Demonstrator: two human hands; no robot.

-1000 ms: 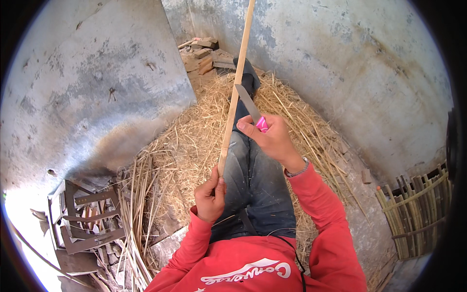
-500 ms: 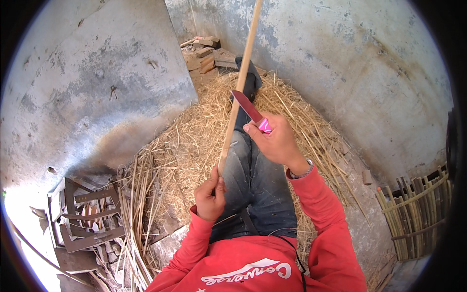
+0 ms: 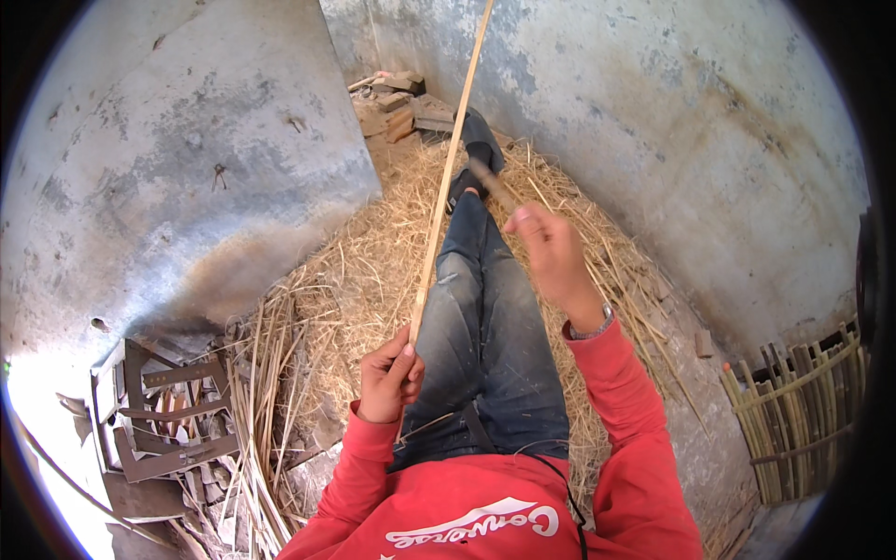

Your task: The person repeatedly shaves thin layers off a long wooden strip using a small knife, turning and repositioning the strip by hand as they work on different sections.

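Note:
A long, thin pale strip of bamboo or wood [image 3: 435, 245] slants up and away over my legs, past the top of the picture. Its near end is pinched between the thumb and fingers of my left hand [image 3: 387, 378]. My right hand [image 3: 555, 257] is closed round a knife [image 3: 493, 185], whose handle is mostly hidden in the fist. The blade is smeared by motion and points up and left, a little to the right of the strip and apart from it.
My outstretched legs [image 3: 504, 327] lie crossed at the ankles over straw-like shavings [image 3: 345, 271]. Long strips [image 3: 261, 401] and a broken dark frame [image 3: 177, 457] are at left. Bricks [image 3: 397, 93] lie at the far corner, a slatted bamboo piece [image 3: 793, 411] at right. Worn walls [image 3: 691, 168] enclose the spot.
The knife has come off the strip, and my right hand has moved slightly up and right. My left hand has shifted a little down and left with the strip, which now shows a narrower face.

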